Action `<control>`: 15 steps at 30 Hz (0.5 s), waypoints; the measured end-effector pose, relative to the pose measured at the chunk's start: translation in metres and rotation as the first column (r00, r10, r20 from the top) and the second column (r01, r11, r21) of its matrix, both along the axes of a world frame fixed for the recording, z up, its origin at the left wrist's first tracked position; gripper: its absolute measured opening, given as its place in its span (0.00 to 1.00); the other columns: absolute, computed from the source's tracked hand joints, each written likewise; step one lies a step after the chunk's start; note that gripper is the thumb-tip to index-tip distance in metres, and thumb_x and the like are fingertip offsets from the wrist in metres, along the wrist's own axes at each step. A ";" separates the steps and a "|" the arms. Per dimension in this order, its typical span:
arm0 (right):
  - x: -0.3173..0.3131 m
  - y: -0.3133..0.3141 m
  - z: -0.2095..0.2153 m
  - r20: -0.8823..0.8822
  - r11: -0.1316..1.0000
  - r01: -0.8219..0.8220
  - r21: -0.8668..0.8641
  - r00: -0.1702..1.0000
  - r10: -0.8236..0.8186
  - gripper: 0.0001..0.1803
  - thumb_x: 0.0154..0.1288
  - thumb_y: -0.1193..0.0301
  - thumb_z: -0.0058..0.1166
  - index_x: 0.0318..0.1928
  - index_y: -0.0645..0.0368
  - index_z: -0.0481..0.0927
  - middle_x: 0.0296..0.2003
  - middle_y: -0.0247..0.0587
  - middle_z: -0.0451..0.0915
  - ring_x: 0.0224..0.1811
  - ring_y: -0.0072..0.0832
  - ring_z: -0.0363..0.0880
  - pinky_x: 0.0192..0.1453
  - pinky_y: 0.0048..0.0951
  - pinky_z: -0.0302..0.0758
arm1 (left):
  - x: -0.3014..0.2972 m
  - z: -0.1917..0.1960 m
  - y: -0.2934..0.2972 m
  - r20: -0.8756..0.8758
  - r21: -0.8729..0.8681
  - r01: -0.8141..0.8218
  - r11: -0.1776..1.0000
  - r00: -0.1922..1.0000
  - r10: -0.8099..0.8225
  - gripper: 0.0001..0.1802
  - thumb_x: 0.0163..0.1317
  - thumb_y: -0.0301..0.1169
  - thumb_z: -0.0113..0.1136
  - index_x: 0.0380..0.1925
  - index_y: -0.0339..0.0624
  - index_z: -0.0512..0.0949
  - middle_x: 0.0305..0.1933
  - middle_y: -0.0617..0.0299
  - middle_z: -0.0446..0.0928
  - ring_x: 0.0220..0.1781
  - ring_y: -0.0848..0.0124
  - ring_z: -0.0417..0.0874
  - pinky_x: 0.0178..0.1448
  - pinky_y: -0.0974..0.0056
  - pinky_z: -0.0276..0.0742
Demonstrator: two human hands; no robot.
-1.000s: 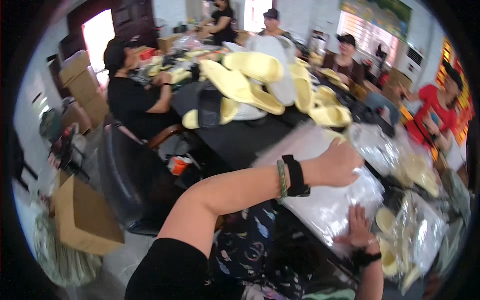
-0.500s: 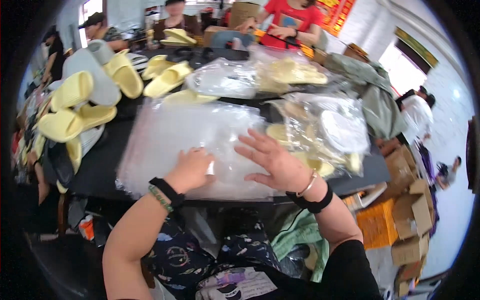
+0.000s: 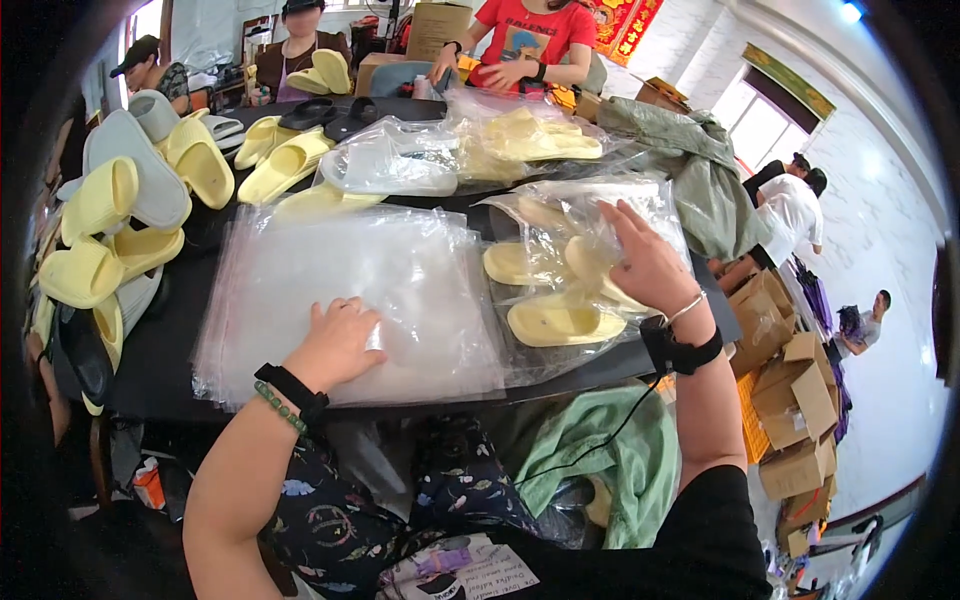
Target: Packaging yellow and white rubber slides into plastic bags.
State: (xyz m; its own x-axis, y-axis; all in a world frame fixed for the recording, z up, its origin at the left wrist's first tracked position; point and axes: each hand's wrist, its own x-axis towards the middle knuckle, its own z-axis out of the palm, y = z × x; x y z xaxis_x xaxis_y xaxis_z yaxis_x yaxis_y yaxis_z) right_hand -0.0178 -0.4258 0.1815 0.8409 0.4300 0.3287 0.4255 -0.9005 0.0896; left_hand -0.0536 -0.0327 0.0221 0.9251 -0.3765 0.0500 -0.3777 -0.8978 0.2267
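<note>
Left hand (image 3: 338, 348) rests on plastic sheets (image 3: 265, 290) — glossy, translucent, rectangular.

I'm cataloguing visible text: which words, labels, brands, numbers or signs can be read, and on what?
I won't copy wording, but lettering stands here:
Red short-sleeved T-shirt: large lettering above a picture, legible.
Red-and-gold wall banner: large characters.
White printed fabric panel at the wearer's waist: small lines, partly too small.
Flat stack of clear plastic bags: none visible.
</note>
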 end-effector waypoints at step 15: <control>0.038 0.085 0.012 0.061 0.865 0.310 -0.396 0.948 -0.312 0.45 0.57 0.69 0.56 0.74 0.35 0.50 0.75 0.49 0.46 0.65 0.74 0.59 0.54 0.73 0.70 | -0.003 -0.006 0.001 0.001 0.032 -0.043 0.999 0.999 0.043 0.28 0.53 0.45 0.66 0.53 0.46 0.75 0.57 0.52 0.70 0.65 0.52 0.66 0.67 0.36 0.56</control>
